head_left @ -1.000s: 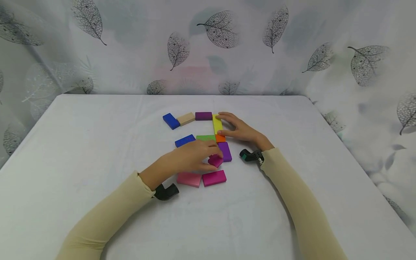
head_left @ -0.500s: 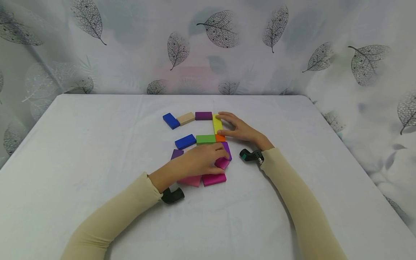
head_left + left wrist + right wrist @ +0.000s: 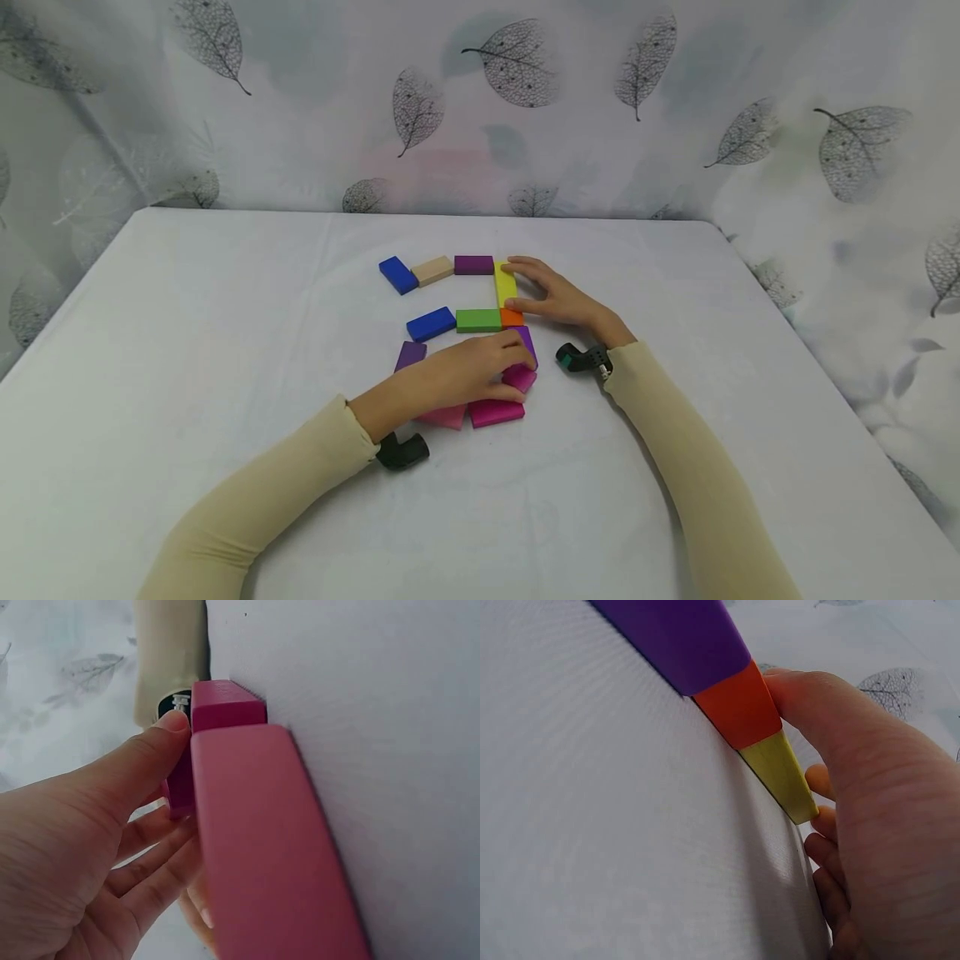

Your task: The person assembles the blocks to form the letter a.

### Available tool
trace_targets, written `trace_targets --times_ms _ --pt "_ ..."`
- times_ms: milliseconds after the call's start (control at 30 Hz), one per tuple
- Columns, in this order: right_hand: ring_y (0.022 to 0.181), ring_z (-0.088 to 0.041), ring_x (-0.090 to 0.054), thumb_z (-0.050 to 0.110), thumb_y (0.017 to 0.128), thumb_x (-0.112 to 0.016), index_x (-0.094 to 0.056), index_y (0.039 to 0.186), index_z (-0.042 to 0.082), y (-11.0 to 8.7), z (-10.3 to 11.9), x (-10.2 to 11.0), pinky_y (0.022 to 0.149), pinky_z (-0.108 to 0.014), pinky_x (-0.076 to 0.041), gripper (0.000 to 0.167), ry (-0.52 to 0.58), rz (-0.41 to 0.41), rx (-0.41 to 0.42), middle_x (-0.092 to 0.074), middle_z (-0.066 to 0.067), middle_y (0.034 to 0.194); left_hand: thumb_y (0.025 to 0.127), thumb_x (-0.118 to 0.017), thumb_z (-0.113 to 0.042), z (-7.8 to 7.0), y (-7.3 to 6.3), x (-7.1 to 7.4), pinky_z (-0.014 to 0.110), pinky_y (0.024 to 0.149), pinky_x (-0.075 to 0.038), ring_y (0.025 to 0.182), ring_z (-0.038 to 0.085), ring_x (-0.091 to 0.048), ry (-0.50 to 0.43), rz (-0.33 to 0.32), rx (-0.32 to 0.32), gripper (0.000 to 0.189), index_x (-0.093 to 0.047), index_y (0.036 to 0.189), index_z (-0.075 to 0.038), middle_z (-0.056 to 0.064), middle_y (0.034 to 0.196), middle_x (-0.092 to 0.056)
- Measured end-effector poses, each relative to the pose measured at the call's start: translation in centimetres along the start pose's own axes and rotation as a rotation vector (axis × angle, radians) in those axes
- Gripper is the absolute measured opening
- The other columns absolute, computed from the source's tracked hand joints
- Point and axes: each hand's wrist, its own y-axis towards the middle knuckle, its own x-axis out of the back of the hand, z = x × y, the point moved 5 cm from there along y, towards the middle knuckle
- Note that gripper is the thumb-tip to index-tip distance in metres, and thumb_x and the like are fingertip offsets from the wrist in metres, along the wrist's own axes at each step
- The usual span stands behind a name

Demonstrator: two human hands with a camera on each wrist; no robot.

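My left hand (image 3: pixel 465 371) pinches a small magenta block (image 3: pixel 519 379) between thumb and fingers, low over the white table. That block sits between a violet block (image 3: pixel 530 340) and another magenta block (image 3: pixel 497 413). A pink block (image 3: pixel 446 417) lies partly under the hand and looms large in the left wrist view. My right hand (image 3: pixel 561 300) rests beside a yellow block (image 3: pixel 505 287), its thumb and forefinger spread along it and touching its two ends. An orange block (image 3: pixel 739 705) lies between the yellow and violet ones. The left hand covers part of the layout.
A green block (image 3: pixel 478 321) and a blue block (image 3: pixel 431 324) extend left from the orange one. Farther back lie a dark purple block (image 3: pixel 474 265), a tan block (image 3: pixel 432 271) and another blue block (image 3: pixel 398 275). A purple block (image 3: pixel 411 354) shows behind the left wrist.
My left hand has moved right with the small magenta block, bringing it up to the violet block's near end. The right hand has stayed by the yellow block. The head view shifted slightly.
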Motion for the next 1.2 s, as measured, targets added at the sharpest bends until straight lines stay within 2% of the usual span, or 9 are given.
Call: trace_targets --times_ms 300,533,767,1000,1200 --pt "0.149 -0.027 -0.013 0.030 0.092 -0.068 -0.038 0.150 0.015 -0.13 0.03 0.04 0.118 -0.056 -0.011 0.067 -0.010 0.005 -0.005 -0.020 -0.008 0.160 0.092 -0.068 -0.031 0.05 -0.06 -0.12 0.026 0.097 -0.049 0.111 0.017 -0.058 -0.029 0.015 -0.016 0.040 -0.061 0.124 -0.008 0.009 0.122 -0.055" --pt "0.149 -0.028 -0.013 0.028 0.092 -0.068 -0.038 0.150 0.013 -0.14 0.23 0.05 0.118 -0.056 -0.011 0.067 -0.007 0.002 -0.004 -0.021 -0.009 0.160 0.094 -0.066 -0.022 0.14 -0.16 -0.22 0.024 0.095 -0.049 0.107 0.016 -0.060 -0.064 0.034 -0.003 0.029 -0.065 0.120 -0.008 0.008 0.119 -0.057" --pt "0.149 -0.027 -0.014 0.024 0.092 -0.069 -0.039 0.149 0.013 -0.07 0.22 -0.02 0.118 -0.056 -0.012 0.065 -0.012 -0.007 -0.010 -0.022 -0.008 0.160 0.095 -0.065 -0.017 0.07 -0.08 -0.31 0.025 0.097 -0.048 0.113 0.016 -0.059 -0.050 0.051 -0.006 0.026 -0.065 0.119 -0.009 0.007 0.120 -0.059" --pt "0.149 -0.027 -0.014 0.026 0.092 -0.068 -0.039 0.149 0.014 -0.01 0.13 -0.05 0.118 -0.055 -0.012 0.066 -0.011 -0.002 -0.018 -0.021 -0.008 0.160 0.094 -0.066 -0.017 -0.06 -0.10 -0.29 0.024 0.095 -0.049 0.105 0.014 -0.061 -0.011 0.024 -0.016 0.020 -0.068 0.113 -0.010 0.004 0.112 -0.062" --pt "0.148 -0.026 -0.015 0.026 0.092 -0.068 -0.039 0.149 0.016 -0.02 0.04 0.00 0.118 -0.055 -0.013 0.065 -0.012 -0.005 -0.020 -0.022 -0.007 0.160 0.094 -0.066 -0.017 -0.27 -0.02 -0.36 0.024 0.095 -0.049 0.103 0.013 -0.061 -0.003 0.030 -0.011 0.016 -0.070 0.108 -0.011 0.003 0.107 -0.065"
